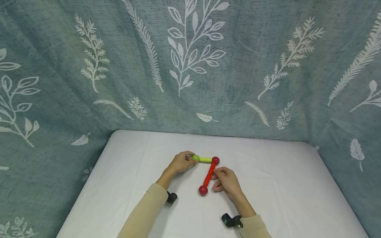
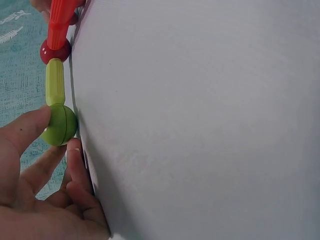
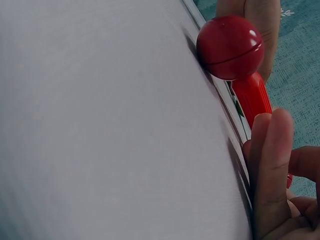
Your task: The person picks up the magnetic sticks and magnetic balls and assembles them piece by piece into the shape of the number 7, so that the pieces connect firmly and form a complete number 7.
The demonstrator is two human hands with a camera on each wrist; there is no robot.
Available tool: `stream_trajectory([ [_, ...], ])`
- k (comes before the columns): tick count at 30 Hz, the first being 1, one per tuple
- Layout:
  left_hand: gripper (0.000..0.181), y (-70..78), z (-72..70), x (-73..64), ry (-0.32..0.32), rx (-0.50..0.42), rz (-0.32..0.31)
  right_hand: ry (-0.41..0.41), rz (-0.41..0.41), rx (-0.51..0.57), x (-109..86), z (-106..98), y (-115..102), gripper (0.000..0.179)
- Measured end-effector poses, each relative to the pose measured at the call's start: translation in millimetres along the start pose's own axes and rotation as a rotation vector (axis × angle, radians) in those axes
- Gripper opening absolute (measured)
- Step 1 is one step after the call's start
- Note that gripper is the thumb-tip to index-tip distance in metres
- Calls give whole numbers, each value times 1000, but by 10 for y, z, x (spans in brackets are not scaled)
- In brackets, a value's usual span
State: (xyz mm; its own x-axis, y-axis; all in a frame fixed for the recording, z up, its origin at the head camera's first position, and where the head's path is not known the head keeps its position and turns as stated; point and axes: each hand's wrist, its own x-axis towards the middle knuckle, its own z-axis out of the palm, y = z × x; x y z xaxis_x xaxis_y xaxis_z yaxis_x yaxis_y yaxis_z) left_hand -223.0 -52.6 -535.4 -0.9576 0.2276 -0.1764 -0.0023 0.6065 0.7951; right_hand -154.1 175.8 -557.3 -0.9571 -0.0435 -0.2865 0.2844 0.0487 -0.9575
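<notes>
My left hand [image 1: 182, 162] pinches a green ball [image 2: 62, 125] between thumb and fingertips. From that ball a short yellow-green rod [image 1: 205, 160] runs right to a dark red ball [image 1: 215, 160]. A red rod [image 1: 207, 178] slants from there toward me and ends at a second dark red ball [image 3: 230, 48]. Together they make a bent chain of toy building rods and balls, low over the white tabletop. With thumb and forefinger my right hand [image 1: 228, 182] holds the red rod near its middle, from the right side. In the right wrist view its fingers hide part of that rod.
A white cloth covers the table [image 1: 297, 198]. Behind it and at both sides hangs a blue-green curtain [image 1: 238, 66] with white leaf prints. Black camera mounts sit at the left wrist [image 1: 171, 197] and the right wrist [image 1: 230, 220], close over the cloth.
</notes>
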Motion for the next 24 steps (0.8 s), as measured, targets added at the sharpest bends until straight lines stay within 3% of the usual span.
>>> stream_trajectory([
  [15,51,23,-63,-70,10,-16,-7,2,0,4,-29,2,-51,24],
  [20,52,-9,-106,-234,60,-8,19,23,8,-14,-108,-74,-60,22],
  [24,44,-14,-212,-441,119,-4,72,61,-46,-86,-242,-166,-153,22],
])
